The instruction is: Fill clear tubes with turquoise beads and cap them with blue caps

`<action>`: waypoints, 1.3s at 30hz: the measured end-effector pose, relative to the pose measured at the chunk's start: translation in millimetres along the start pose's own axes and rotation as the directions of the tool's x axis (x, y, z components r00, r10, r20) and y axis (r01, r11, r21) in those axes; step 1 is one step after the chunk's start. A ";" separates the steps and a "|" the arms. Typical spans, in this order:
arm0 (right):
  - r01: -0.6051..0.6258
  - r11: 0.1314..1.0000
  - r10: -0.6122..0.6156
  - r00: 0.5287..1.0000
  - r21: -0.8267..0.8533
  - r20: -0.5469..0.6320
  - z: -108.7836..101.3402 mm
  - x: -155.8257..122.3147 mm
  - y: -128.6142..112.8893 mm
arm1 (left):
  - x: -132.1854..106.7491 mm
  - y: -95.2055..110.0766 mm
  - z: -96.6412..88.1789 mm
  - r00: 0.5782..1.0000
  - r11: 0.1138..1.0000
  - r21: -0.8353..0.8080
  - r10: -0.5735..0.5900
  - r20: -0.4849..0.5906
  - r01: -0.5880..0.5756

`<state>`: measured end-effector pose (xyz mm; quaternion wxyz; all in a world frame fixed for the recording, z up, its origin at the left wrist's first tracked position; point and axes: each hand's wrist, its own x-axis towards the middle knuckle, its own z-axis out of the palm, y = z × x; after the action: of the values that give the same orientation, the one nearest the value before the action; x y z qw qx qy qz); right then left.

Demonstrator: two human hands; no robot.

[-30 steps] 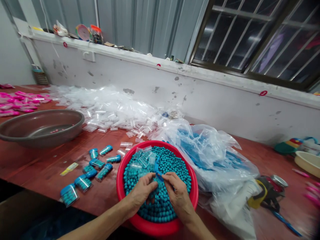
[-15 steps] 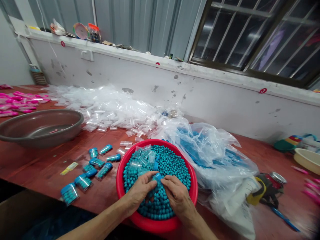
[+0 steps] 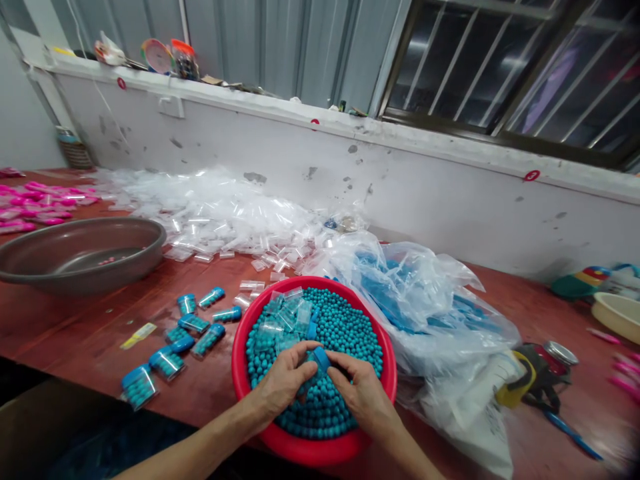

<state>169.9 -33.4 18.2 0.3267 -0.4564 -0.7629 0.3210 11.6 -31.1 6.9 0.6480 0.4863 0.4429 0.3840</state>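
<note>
Box with blue cap, one: held between my two hands over the red bowl. Clear body mostly hidden by fingers; how full, I cannot tell.

Hands, two. Left hand: grasping the box from its side, thumb and fingers bent round it. Right hand: grasping the same box, thumb and forefinger pinched at the cap.

Risks, in my judgement. Cap set askew: uneven thumb pressure would cause it, and it might spring loose. Box dropped: likely cause, smooth plastic in a fingertip hold; it would land among the beads. Capped box pushed off: the nearest of the finished boxes lies close to the table edge, so a nudge could tip it.

Counts. Red bowl, one. Finished boxes, lying left of it: eight, as I make it. Yellow slip, one. Brown basin, one. Cream bowl, one, cut by the picture's edge. Plastic bag, one, blue pieces inside uncounted. Beads, loose clear boxes in the bowl, clear heap behind: too many or too overlapped to count.
</note>
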 end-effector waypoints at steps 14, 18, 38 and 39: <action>0.086 0.955 -0.105 0.993 -0.283 -0.050 -1.4 -7.2 -0.1 | -1.3 1.1 0.4 0.999 0.995 0.095 -0.030 -0.027 0.032; -0.001 0.991 -0.007 0.999 -0.137 -0.054 -0.1 -6.3 -2.3 | -1.3 1.7 -0.9 0.998 0.992 0.110 -0.059 0.032 0.056; -0.086 0.995 0.087 0.996 0.058 -0.009 -4.9 -1.2 -17.3 | -8.6 10.3 6.1 0.993 0.986 0.119 -0.109 -0.048 0.114; -0.079 0.997 0.079 0.997 0.018 -0.013 -5.3 -1.4 -18.3 | -8.9 10.2 6.1 0.994 0.987 0.121 -0.100 -0.041 0.104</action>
<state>165.8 -40.6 35.4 0.3230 -0.4854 -0.7392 0.3370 13.9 -38.7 19.3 0.6279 0.4950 0.5013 0.3308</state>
